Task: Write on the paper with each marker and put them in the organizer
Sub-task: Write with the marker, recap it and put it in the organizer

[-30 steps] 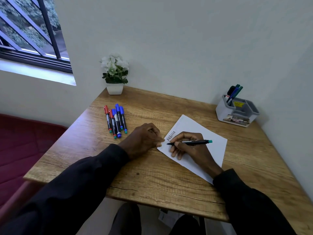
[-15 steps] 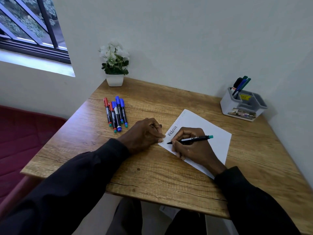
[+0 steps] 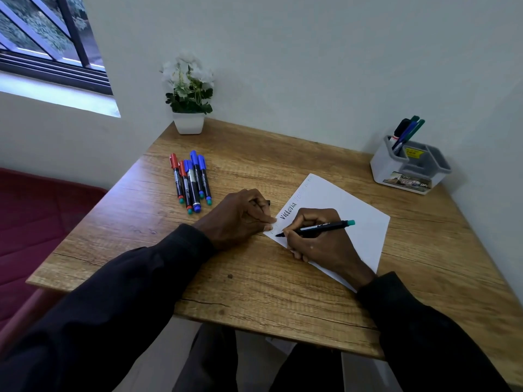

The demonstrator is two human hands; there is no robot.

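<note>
black marker (image 3: 317, 228), tip on paper (image 3: 359, 210) mid-bench (image 3: 283, 295) | we read "Victoria" | right grip (image 3: 321, 244) curled round marker | left grip (image 3: 240, 217) curled at paper's left edge, hold unclear | five markers (image 3: 192, 181) far left | organizer (image 3: 394, 169) far right

Both dark-sleeved forearms lie across the table (image 3: 254, 292), the left hand (image 3: 240, 217) curled round a small dark cap (image 3: 268, 203) with its thumb tip on the paper (image 3: 359, 210) edge, the right hand (image 3: 319, 244) resting there, pinching a marker (image 3: 322, 227) tip-down.
</note>
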